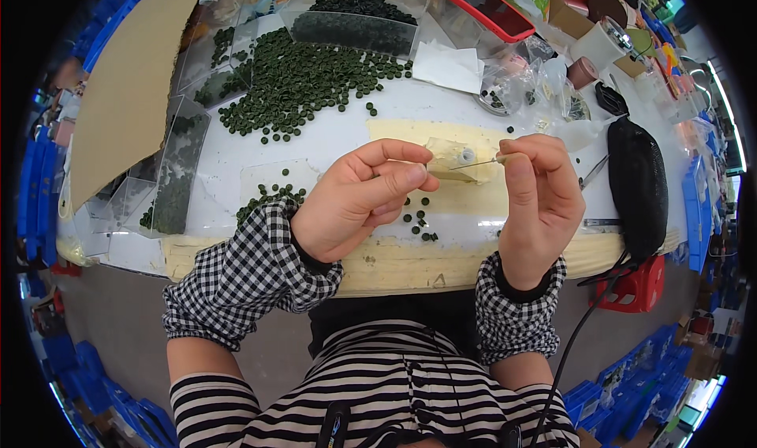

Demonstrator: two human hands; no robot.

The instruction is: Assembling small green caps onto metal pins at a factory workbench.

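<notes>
My left hand (359, 199) is pinched shut near the middle of the white table, thumb and fingers pressed together on something too small to make out. My right hand (538, 203) pinches a thin needle (475, 162) whose tip points left toward my left fingertips. Behind both hands lies a small cream foam block (453, 158). A few dark green beads (419, 218) lie scattered below my hands, and a large heap of green beads (303, 81) spreads over the table's far left.
Clear plastic boxes (355, 22) with dark beads stand at the back and along the left. A black oblong case (637, 184), tape rolls (599, 44), plastic bags and a red tray (473, 5) sit to the right. A red stool (635, 286) stands below the table edge.
</notes>
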